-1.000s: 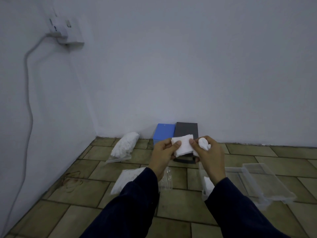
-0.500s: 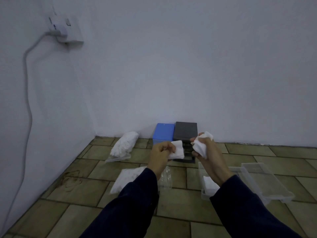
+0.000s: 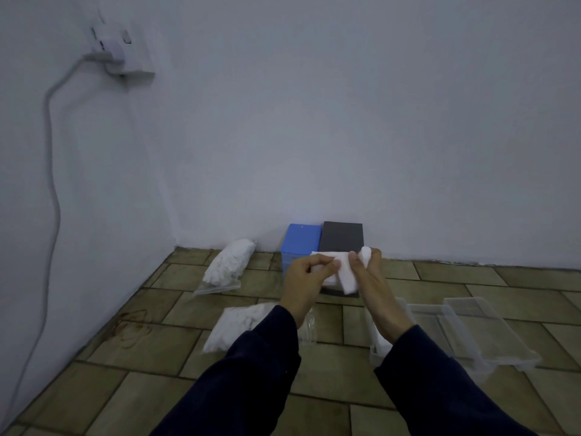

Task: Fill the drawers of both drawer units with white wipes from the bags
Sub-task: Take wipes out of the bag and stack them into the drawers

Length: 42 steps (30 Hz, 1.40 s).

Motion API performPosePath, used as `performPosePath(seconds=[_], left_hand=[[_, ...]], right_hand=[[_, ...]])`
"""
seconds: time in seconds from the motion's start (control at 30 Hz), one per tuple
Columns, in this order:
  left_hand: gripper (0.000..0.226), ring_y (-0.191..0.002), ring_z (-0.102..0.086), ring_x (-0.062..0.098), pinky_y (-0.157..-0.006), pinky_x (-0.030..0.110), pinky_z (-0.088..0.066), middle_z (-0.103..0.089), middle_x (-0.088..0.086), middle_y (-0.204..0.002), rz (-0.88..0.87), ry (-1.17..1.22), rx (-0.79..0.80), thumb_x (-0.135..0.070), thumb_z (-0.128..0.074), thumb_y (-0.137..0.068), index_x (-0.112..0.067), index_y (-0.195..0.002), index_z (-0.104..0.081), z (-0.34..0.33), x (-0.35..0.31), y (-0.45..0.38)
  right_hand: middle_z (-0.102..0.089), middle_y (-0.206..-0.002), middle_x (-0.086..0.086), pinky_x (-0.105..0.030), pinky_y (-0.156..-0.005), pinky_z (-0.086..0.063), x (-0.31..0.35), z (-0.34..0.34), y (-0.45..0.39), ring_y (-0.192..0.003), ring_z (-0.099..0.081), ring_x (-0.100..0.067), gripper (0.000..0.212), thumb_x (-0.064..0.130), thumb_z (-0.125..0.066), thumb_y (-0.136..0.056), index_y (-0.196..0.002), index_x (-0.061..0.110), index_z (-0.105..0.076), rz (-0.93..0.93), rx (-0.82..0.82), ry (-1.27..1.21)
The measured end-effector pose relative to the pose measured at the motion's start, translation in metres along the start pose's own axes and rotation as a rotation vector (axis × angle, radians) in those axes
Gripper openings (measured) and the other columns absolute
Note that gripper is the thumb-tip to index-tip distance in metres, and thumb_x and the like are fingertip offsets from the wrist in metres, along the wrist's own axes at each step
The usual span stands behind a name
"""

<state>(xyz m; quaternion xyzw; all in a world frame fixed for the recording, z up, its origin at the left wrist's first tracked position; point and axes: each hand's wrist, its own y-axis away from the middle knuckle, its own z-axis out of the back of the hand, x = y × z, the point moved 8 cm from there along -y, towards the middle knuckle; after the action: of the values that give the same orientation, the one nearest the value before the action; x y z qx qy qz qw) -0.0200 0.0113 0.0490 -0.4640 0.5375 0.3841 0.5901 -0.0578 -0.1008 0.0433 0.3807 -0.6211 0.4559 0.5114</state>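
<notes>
Wipe: soft, light folded white wipe [image 3: 341, 272], limp; best held by its edges.
Fingers: left hand [image 3: 306, 278] and right hand [image 3: 371, 278] both pinch it.

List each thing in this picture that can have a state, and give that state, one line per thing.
white wipes: pinched between both hands
left hand: pinching wipes
right hand: pinching wipes
blue drawer unit: upright by wall
dark drawer unit: upright by wall
far bag: full, lying
near bag: lying, holding wipes
clear drawers: removed, on floor
plug: plugged in
</notes>
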Motion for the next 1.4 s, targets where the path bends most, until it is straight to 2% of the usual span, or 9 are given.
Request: performPosePath(seconds=[0.17, 0.4, 0.5, 0.67, 0.8, 0.93, 1.03, 1.23, 1.4], left_hand=[[0.010, -0.083, -0.056, 0.010, -0.062, 0.013, -0.052, -0.063, -0.003, -0.089, 0.039, 0.154, -0.103, -0.010, -0.061, -0.087, -0.015, -0.080, -0.066, 0.019, 0.000, -0.001], [0.010, -0.083, -0.060, 0.005, -0.064, 0.011, -0.051, -0.065, -0.005, -0.091, -0.047, 0.160, -0.097, -0.009, -0.060, -0.088, -0.011, -0.094, -0.067, 0.022, -0.011, 0.001], [0.011, -0.082, -0.060, 0.005, -0.064, 0.010, -0.050, -0.066, -0.004, -0.090, -0.068, 0.151, -0.110, -0.007, -0.061, -0.087, -0.010, -0.096, -0.067, 0.023, -0.013, 0.003], [0.017, -0.075, -0.061, 0.001, -0.063, 0.010, -0.050, -0.066, -0.006, -0.085, -0.054, 0.134, -0.097, -0.005, -0.063, -0.085, -0.008, -0.101, -0.068, 0.024, -0.010, 0.003], [0.015, -0.078, -0.059, 0.003, -0.061, 0.008, -0.049, -0.065, -0.005, -0.087, -0.041, 0.120, -0.110, -0.004, -0.062, -0.085, -0.011, -0.098, -0.066, 0.026, -0.007, 0.003], [0.014, -0.074, -0.062, -0.001, -0.062, 0.009, -0.049, -0.066, -0.008, -0.084, -0.022, 0.128, -0.091, -0.003, -0.063, -0.085, -0.007, -0.097, -0.069, 0.024, -0.002, 0.002], [0.017, -0.071, -0.061, -0.007, -0.063, 0.008, -0.048, -0.066, -0.008, -0.085, -0.033, 0.109, -0.067, -0.003, -0.062, -0.086, -0.006, -0.101, -0.069, 0.025, -0.001, 0.001], [0.028, -0.092, -0.059, 0.009, -0.068, 0.012, -0.050, -0.061, 0.002, -0.110, -0.025, 0.035, 0.025, 0.002, -0.058, -0.087, -0.015, -0.108, -0.065, 0.022, 0.003, 0.000], [0.051, -0.085, -0.062, 0.011, -0.064, 0.016, -0.053, -0.063, 0.007, -0.104, 0.058, 0.091, 0.091, 0.001, -0.054, -0.090, -0.022, -0.134, -0.043, 0.013, 0.009, 0.002]], right_hand=[[-0.055, -0.068, -0.002, -0.014, -0.052, -0.044, 0.003, 0.020, -0.004, -0.062, -0.051, -0.012, 0.021, 0.021, -0.053, -0.093, -0.074, 0.012, -0.052, 0.008, -0.079, 0.131], [-0.069, -0.080, -0.009, -0.018, -0.050, -0.040, -0.007, 0.000, 0.007, -0.046, -0.049, -0.002, 0.028, 0.036, -0.051, -0.093, -0.095, 0.011, -0.063, -0.227, 0.166, -0.020], [-0.063, -0.063, -0.005, -0.016, -0.044, -0.034, -0.004, -0.005, 0.009, -0.037, -0.037, -0.003, 0.027, 0.032, -0.056, -0.090, -0.095, 0.007, -0.063, -0.250, 0.218, -0.177], [-0.065, -0.081, -0.005, -0.013, -0.039, -0.035, -0.005, 0.009, 0.002, -0.050, -0.053, -0.001, 0.022, 0.016, -0.070, -0.078, -0.099, 0.012, -0.064, -0.179, 0.098, -0.102], [-0.061, -0.072, -0.003, -0.013, -0.038, -0.034, -0.016, 0.024, -0.004, -0.043, -0.043, -0.003, 0.023, 0.016, -0.074, -0.076, -0.095, 0.006, -0.066, -0.249, -0.018, -0.125], [-0.055, -0.059, -0.003, -0.013, -0.036, -0.035, -0.024, 0.026, -0.005, -0.036, -0.039, -0.003, 0.014, 0.016, -0.073, -0.077, -0.075, 0.009, -0.061, -0.330, 0.028, -0.046], [-0.055, -0.065, -0.003, -0.013, -0.040, -0.037, -0.015, 0.028, -0.007, -0.039, -0.042, -0.002, 0.013, 0.016, -0.065, -0.084, -0.089, 0.006, -0.058, -0.252, 0.061, -0.084], [-0.059, -0.061, 0.001, -0.017, -0.041, -0.040, 0.017, 0.032, -0.008, -0.042, -0.046, -0.006, 0.004, 0.014, -0.056, -0.091, -0.088, 0.011, -0.057, 0.016, 0.045, -0.010], [-0.058, -0.061, -0.001, -0.020, -0.037, -0.039, 0.029, 0.017, -0.007, -0.039, -0.047, -0.012, 0.008, 0.012, -0.059, -0.089, -0.085, 0.006, -0.057, 0.169, 0.088, 0.165]])
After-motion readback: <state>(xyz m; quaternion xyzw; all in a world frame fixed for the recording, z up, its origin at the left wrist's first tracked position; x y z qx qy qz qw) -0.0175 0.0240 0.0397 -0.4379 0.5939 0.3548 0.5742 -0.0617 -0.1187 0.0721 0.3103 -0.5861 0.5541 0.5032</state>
